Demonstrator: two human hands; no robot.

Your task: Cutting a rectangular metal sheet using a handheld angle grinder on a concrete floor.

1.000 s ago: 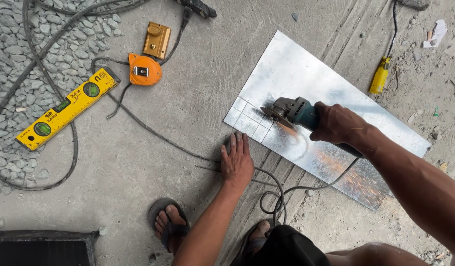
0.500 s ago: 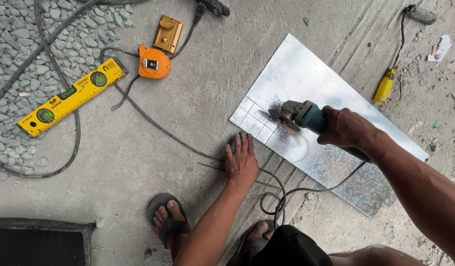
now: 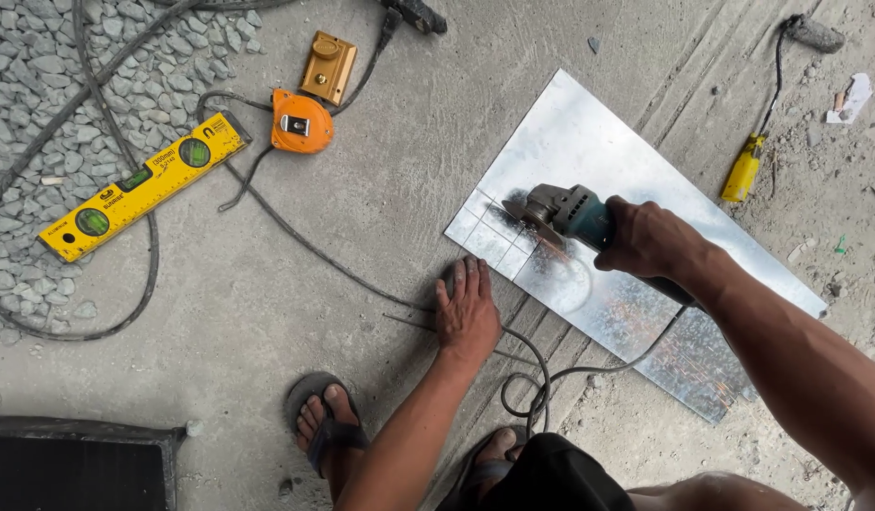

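The angle grinder [image 3: 560,210] sits on the metal sheet [image 3: 598,151] lying on the concrete floor [image 3: 267,303], my right hand [image 3: 650,238] clamped around its body. My left hand [image 3: 468,308] lies flat, fingers spread, beside the sheet's edge. A yellow level [image 3: 139,186] and orange tape measure [image 3: 301,121] lie well apart.

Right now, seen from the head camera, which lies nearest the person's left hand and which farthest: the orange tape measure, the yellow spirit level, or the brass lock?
From the left hand:
1. Orange tape measure, up and to its left.
2. Brass lock, just beyond the tape measure.
3. Yellow spirit level, far left beside the gravel.
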